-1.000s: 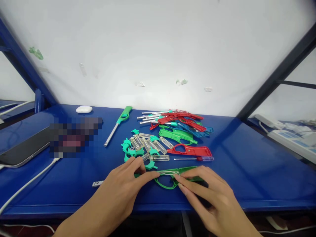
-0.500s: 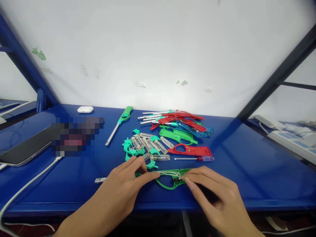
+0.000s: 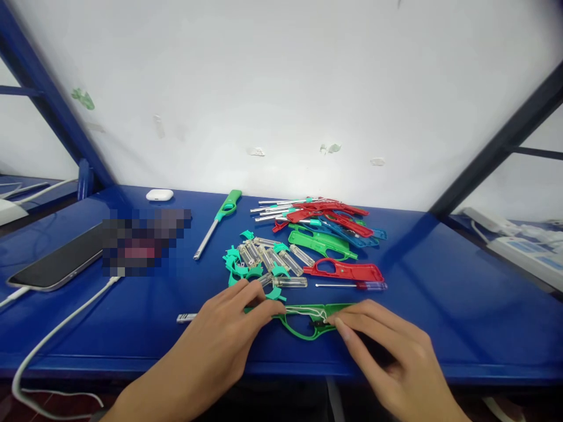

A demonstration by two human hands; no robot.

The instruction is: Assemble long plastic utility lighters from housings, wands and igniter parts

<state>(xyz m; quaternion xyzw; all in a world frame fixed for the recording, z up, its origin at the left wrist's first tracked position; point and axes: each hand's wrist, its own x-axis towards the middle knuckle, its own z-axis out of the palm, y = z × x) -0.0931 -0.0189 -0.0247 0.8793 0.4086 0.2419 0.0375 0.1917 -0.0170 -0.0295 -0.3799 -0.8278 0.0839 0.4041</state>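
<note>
A green lighter shell half [image 3: 308, 319] with white wires inside lies near the front edge of the blue table [image 3: 440, 305]. My left hand [image 3: 224, 340] rests on its left end, fingers pressed flat on the shell where its metal tube [image 3: 187, 317] sticks out. My right hand [image 3: 387, 351] lies over the shell's right end, fingertips together at a small dark part by the trigger loop. Just behind lie several clear tubes with teal pieces [image 3: 261, 261], a red shell [image 3: 345, 271] and a small screwdriver [image 3: 352, 286].
A pile of red, blue and green shells with metal tubes [image 3: 321, 220] sits further back, beside a finished green lighter [image 3: 217, 223]. A phone [image 3: 57, 264] with a white cable [image 3: 53, 334] and a white earbud case [image 3: 159, 194] lie on the left.
My right hand has slid right along the green shell and drawn its fingertips together at the trigger part. The left hand has stayed put. The camera has shifted slightly.
</note>
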